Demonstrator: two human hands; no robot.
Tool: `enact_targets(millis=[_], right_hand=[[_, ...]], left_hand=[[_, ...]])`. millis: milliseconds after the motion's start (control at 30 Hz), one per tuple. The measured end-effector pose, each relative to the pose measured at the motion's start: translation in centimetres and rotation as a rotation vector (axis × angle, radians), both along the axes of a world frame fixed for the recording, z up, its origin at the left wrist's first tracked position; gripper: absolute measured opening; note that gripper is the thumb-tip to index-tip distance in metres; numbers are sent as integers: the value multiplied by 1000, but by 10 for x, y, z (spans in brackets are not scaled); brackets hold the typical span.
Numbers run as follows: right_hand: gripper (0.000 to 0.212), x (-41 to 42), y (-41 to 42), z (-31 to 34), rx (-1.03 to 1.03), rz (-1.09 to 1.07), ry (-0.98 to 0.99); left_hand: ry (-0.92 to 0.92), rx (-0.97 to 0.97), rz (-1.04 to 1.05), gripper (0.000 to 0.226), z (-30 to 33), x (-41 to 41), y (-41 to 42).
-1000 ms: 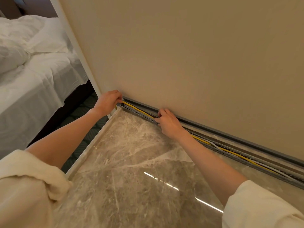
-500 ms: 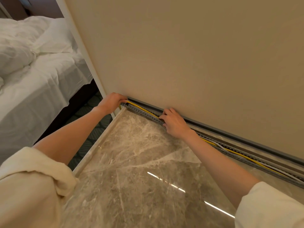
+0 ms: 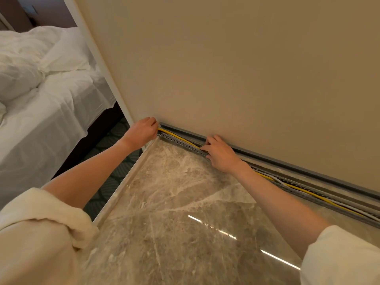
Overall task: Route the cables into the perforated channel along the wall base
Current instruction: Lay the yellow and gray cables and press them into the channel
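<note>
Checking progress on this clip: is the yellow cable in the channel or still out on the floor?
In. The yellow cable lies inside the perforated channel between both hands and continues along it rightward.

The shiny brown marble floor (image 3: pixel 185 212) holds the long gray perforated channel (image 3: pixel 181 143) at the wall's bottom, with yellow and white cables (image 3: pixel 308 193) inside.

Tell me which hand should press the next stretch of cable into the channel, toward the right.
Right, probably. The right hand already sits on the channel mid-run, with the yellow cable and white cable running on beyond it. The left hand is at the channel's far left end by the wall corner, apparently holding the cable end.
</note>
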State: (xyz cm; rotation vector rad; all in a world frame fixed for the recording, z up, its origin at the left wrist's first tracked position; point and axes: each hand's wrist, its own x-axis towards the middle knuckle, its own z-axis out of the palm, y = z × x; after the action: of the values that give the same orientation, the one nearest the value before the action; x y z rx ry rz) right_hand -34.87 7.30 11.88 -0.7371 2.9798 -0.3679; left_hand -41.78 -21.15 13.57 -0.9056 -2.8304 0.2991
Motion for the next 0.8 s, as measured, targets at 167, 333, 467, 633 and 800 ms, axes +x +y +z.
enact_targets(millis=[167,333,467,633,800], right_hand=[[41,-1,-2,3,30,2,-18],[41,0,-6,4,75,-17,-11],[45,1,-8,4,78,-18,-11],[48,1,-8,4,80,-16,-20],[49,1,-8,4,64,-21,-23]], left_hand=[[5,-147,-38,18,4,-6,-1],[-63,-48,-7,19,6,-11,2],[-201,263,107,11,6,-11,-2],[-248,350,167,8,7,-9,-9],[-148,364,175,14,5,-5,-14]])
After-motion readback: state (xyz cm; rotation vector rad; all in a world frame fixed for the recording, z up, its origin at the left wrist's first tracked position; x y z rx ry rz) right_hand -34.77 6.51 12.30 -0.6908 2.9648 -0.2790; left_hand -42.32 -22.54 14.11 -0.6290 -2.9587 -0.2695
